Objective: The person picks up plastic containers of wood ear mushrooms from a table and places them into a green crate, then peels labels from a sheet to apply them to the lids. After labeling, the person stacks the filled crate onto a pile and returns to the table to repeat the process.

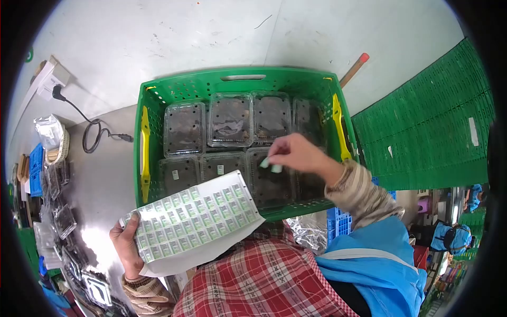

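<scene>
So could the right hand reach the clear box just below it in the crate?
Probably yes. The right hand, pinching a sticker, hovers inside the open-topped green crate just above that clear box, with nothing between them. The left hand holds the sticker sheet off to one side.

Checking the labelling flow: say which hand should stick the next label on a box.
Likely right. The right hand pinches a label over the boxes in the green crate; the left hand is holding the label sheet outside the crate.
</scene>
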